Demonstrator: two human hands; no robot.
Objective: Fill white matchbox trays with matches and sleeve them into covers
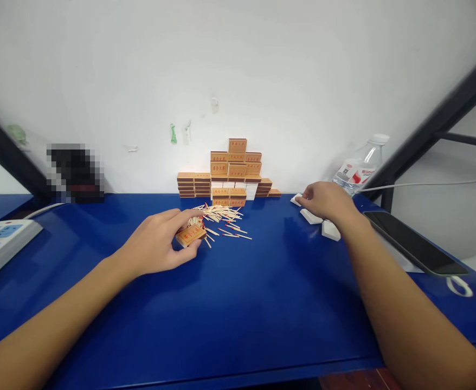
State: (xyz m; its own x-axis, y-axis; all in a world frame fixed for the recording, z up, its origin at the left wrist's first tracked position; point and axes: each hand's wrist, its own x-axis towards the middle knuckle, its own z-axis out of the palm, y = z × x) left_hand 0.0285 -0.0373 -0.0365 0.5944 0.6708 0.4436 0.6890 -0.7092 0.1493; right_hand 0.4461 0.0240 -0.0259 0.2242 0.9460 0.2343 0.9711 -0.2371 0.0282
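My left hand is closed round an orange matchbox at the left of a loose pile of matches. Matches with red heads show just behind that box, between thumb and fingers. At the right, my right hand has its fingertips together on a small white piece near the wall. Two more white pieces, one below my fingers and another under my wrist, lie on the blue table. Stacked matchboxes stand against the wall behind the matches.
A clear bottle leans at the back right, with a black phone and a white cable nearby. On the left are a white power strip and a blurred dark object. Dark metal bars slant up at both sides.
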